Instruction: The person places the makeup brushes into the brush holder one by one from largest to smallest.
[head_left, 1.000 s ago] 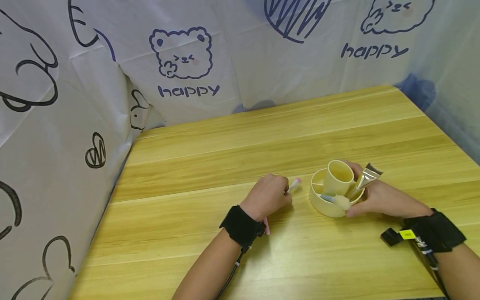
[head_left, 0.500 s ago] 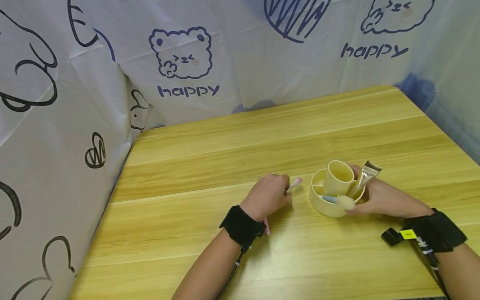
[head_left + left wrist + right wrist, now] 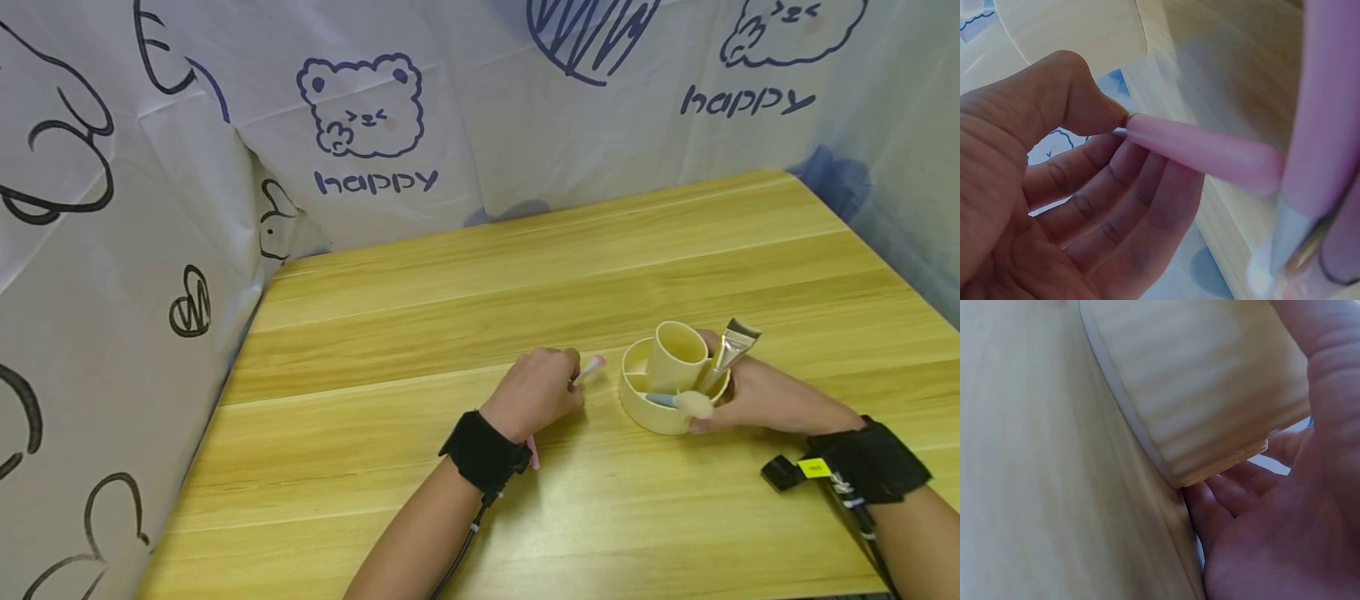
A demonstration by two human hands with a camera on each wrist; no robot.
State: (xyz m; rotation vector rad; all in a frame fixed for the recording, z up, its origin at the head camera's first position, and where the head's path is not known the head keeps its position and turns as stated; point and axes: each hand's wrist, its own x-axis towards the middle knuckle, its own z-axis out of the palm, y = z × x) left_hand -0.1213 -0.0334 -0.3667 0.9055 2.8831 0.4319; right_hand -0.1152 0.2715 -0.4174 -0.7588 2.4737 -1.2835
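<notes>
"Where's the pink-tipped brush (image 3: 589, 370)?"
"The left hand (image 3: 534, 392) pinches it, just left of the yellow brush holder (image 3: 651, 412)."
"And the right hand (image 3: 772, 398)?"
"It's wrapped round the side of that holder."
"What's in there?"
"A flat brush (image 3: 737, 342) and a fluffy brush (image 3: 693, 405), both leaning out."
"What's by the left black wristband (image 3: 484, 454)?"
"A pink handle (image 3: 534, 454). Under everything is a wooden table (image 3: 420, 325)."

1. On your counter (image 3: 420, 317), the holder (image 3: 637, 414) sits right of centre; your right grip (image 3: 761, 396) wraps its right side.
2. In it stands the cup (image 3: 666, 372), with the flat brush (image 3: 729, 350) to its right and the puff brush (image 3: 678, 402) before it.
3. Your left grip (image 3: 536, 392), left of the holder, has the thin brush (image 3: 588, 369).
4. The curtain (image 3: 465, 125) hangs behind the counter.
</notes>
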